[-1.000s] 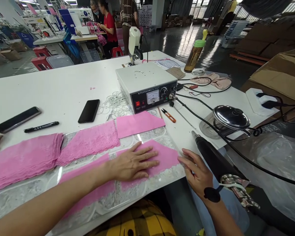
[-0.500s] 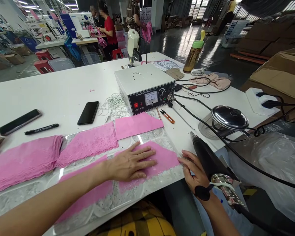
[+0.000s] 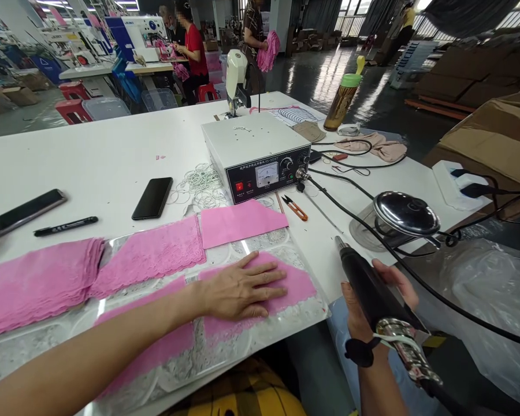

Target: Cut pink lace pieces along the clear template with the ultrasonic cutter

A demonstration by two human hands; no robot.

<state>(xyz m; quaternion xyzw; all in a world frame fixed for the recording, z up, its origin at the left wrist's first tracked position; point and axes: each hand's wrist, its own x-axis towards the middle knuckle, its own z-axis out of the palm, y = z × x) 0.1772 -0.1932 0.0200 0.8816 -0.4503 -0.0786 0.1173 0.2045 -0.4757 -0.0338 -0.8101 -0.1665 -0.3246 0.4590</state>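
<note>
My left hand [image 3: 242, 289] lies flat, fingers spread, on a pink fabric piece [image 3: 297, 283] with a lacy lower edge. That piece rests on a clear plastic-covered sheet [image 3: 260, 341]. My right hand [image 3: 357, 312] is wrapped from below round a black handheld ultrasonic welder [image 3: 368, 283], its fingers showing on both sides of the body. The metal tip points up and left, beside the table edge. The palm and part of the fingers are hidden behind the tool. Above my left hand are a plain pink piece [image 3: 242, 222] and a lace-edged pink piece [image 3: 151, 251].
A control box [image 3: 264, 159] stands behind the fabric, its cable running to the right. Nearby lie orange thread snips [image 3: 295, 208], tangled elastic loops [image 3: 203, 185], a phone [image 3: 153, 198] and a marker [image 3: 66, 226]. A lidded glass pot [image 3: 405, 214] sits at right. Co-workers are in the background.
My right hand has left the fabric's right corner, moving right and round the welder's body. My left hand has slid slightly right, still flat on the fabric.
</note>
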